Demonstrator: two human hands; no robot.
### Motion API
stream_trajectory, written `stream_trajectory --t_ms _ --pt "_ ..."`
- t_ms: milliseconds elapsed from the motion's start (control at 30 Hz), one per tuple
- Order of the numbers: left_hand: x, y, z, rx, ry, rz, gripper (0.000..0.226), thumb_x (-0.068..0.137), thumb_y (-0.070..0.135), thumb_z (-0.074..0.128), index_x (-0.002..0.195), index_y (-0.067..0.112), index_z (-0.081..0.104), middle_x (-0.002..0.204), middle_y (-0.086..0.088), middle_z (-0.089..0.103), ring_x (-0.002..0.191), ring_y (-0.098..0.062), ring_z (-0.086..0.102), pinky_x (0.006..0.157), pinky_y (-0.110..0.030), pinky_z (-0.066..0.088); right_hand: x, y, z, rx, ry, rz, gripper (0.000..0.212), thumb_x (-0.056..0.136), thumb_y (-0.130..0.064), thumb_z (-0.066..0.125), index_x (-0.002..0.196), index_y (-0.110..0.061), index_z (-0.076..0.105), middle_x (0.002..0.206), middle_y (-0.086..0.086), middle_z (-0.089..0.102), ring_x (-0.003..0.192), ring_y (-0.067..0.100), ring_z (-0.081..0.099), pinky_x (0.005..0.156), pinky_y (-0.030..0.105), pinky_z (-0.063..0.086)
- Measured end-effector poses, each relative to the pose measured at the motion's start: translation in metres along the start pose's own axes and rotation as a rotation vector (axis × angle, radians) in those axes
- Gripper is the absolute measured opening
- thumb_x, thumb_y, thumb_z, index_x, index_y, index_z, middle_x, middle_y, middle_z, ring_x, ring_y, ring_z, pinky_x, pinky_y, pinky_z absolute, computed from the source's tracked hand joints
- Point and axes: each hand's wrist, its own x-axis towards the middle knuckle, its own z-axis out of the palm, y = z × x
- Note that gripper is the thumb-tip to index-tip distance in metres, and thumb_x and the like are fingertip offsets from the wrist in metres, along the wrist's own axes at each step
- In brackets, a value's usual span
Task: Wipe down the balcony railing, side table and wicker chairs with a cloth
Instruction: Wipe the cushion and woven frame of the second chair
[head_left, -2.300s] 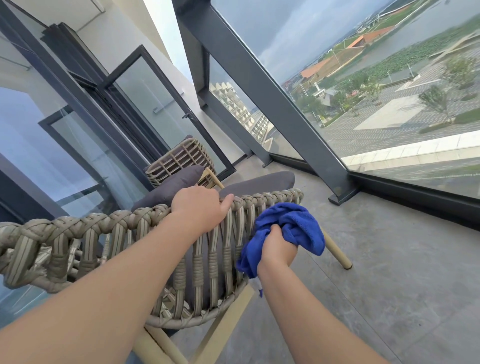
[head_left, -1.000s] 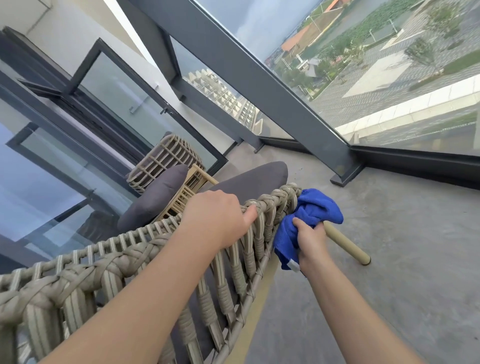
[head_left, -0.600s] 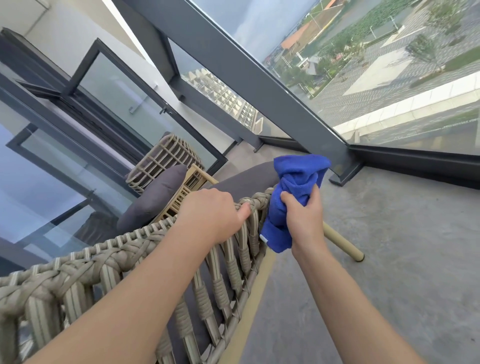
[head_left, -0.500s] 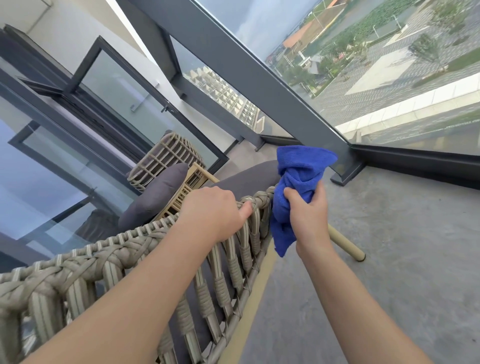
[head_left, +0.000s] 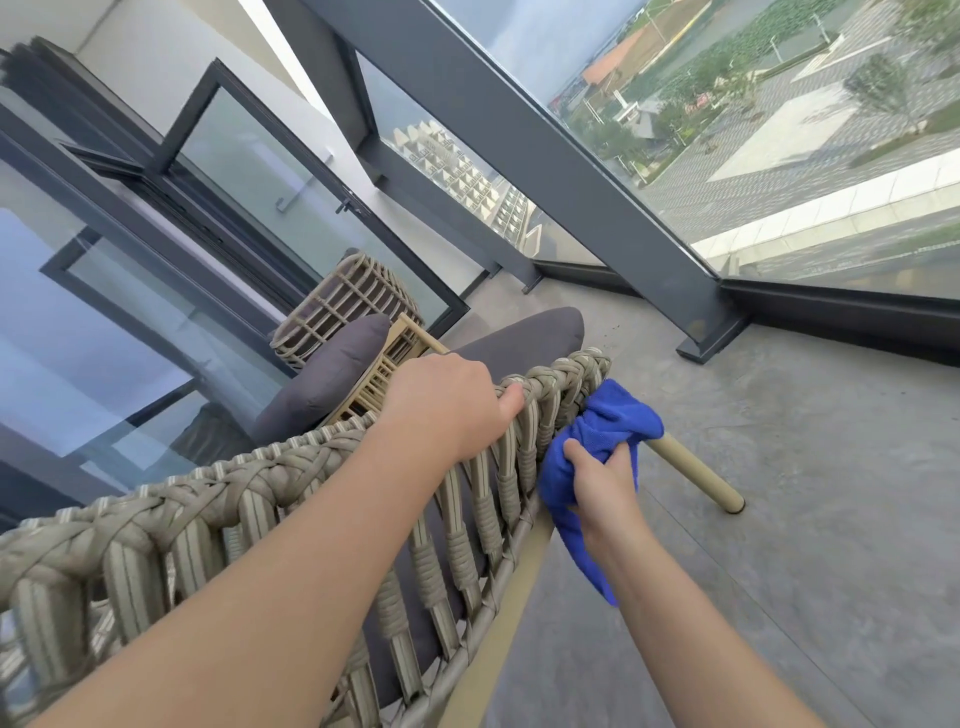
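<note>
A wicker chair (head_left: 218, 499) with a woven rope back fills the lower left, seen from behind. My left hand (head_left: 447, 405) grips the top rim of its back. My right hand (head_left: 602, 478) holds a bunched blue cloth (head_left: 608, 431) and presses it against the outer end of the chair back, just below the rim's corner. A grey seat cushion (head_left: 524, 338) lies in the chair. The dark metal balcony railing (head_left: 597, 171) with glass panels runs across the upper right.
A second wicker piece (head_left: 343, 306) with a grey pillow (head_left: 322, 379) stands beyond the chair, by the glass doors (head_left: 156, 260). A tan chair leg (head_left: 696, 478) sticks out over the grey concrete floor (head_left: 805, 519), which stretches to the right.
My right hand has brought the cloth down from above the rim to the outer side of the chair back. My left hand has kept its grip on the rim.
</note>
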Motion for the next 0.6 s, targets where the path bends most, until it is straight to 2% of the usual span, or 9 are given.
stream_trajectory --t_ms 167,267,333,400,500,600 --pt "0.0 0.0 0.001 -0.006 -0.003 -0.008 0.059 0.105 0.061 0.025 0.083 0.014 0.053 0.083 -0.006 0.053 0.082 -0.028 0.055 0.068 -0.035 0.042 -0.016 -0.012 0.014 -0.011 0.029 -0.101 0.053 0.098 -0.015 0.063 0.146 -0.021 0.042 0.129 0.0 0.06 0.116 0.021 0.058 0.108 0.047 0.048" --pt "0.005 -0.001 0.0 -0.003 -0.015 -0.018 0.06 0.104 0.061 0.025 0.085 0.014 0.055 0.082 -0.006 0.055 0.079 -0.028 0.055 0.067 -0.034 0.044 -0.026 -0.026 0.021 0.025 0.017 -0.129 0.051 0.099 -0.014 0.062 0.144 -0.022 0.042 0.124 -0.003 0.059 0.105 0.011 0.056 0.099 0.039 0.046" --pt "0.008 0.0 0.0 0.002 -0.029 -0.024 0.061 0.104 0.061 0.025 0.086 0.013 0.057 0.082 -0.007 0.055 0.078 -0.028 0.055 0.067 -0.034 0.044 -0.034 -0.038 0.025 0.064 0.001 -0.181 0.048 0.099 -0.012 0.061 0.142 -0.022 0.043 0.118 -0.007 0.059 0.103 0.007 0.057 0.098 0.036 0.046" --pt "0.011 0.001 0.0 0.001 -0.021 -0.022 0.061 0.105 0.061 0.025 0.088 0.013 0.059 0.088 -0.01 0.06 0.08 -0.029 0.056 0.068 -0.034 0.042 -0.042 -0.053 0.031 0.096 -0.028 -0.251 0.044 0.098 -0.011 0.061 0.137 -0.022 0.046 0.115 -0.008 0.062 0.105 0.009 0.061 0.097 0.033 0.05" --pt "0.013 -0.001 0.001 0.014 -0.007 -0.003 0.056 0.106 0.057 0.025 0.092 0.015 0.06 0.106 -0.012 0.069 0.097 -0.032 0.065 0.072 -0.034 0.042 -0.052 -0.08 0.039 0.092 -0.117 -0.388 0.034 0.095 -0.007 0.063 0.125 -0.02 0.054 0.106 -0.008 0.067 0.093 0.004 0.065 0.083 0.023 0.053" --pt "0.012 -0.002 0.001 0.019 -0.029 0.012 0.045 0.105 0.052 0.03 0.088 0.016 0.052 0.112 -0.013 0.07 0.103 -0.032 0.066 0.074 -0.034 0.043 -0.056 -0.1 0.042 0.083 -0.216 -0.434 0.031 0.094 -0.006 0.064 0.118 -0.025 0.058 0.099 -0.012 0.07 0.086 0.0 0.066 0.076 0.019 0.055"
